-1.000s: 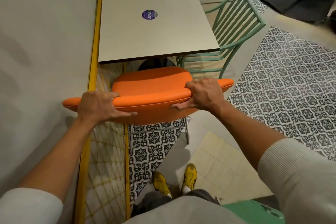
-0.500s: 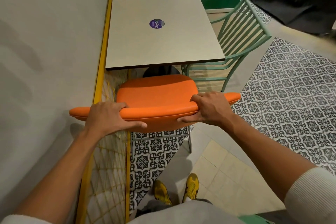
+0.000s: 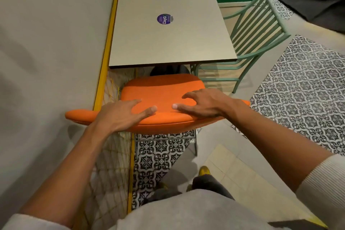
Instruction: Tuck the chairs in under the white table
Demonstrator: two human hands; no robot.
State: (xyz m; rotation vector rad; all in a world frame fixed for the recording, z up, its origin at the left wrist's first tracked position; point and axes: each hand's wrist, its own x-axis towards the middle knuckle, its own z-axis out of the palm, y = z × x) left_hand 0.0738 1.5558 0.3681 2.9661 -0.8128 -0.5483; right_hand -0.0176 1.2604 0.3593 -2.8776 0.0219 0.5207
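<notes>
Head view: left hand (image 3: 119, 115) and right hand (image 3: 203, 105) lie spread, each grip flat on the orange chair (image 3: 160, 97) backrest, not clasping. Push evenly, straight ahead; its seat front sits just short of the white desk (image 3: 168, 43) edge, green chair (image 3: 259, 33) alongside.

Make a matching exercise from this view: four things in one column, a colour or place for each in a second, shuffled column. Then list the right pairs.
Things:
1. white table
2. cushioned chair
3. slatted metal chair
4. round sticker

Descriptions:
A. green, at the table's right side
B. purple, on the tabletop
C. orange, under both hands
D. against the wall, bearing the sticker

Pairs: 1-D, 2-C, 3-A, 4-B
</notes>
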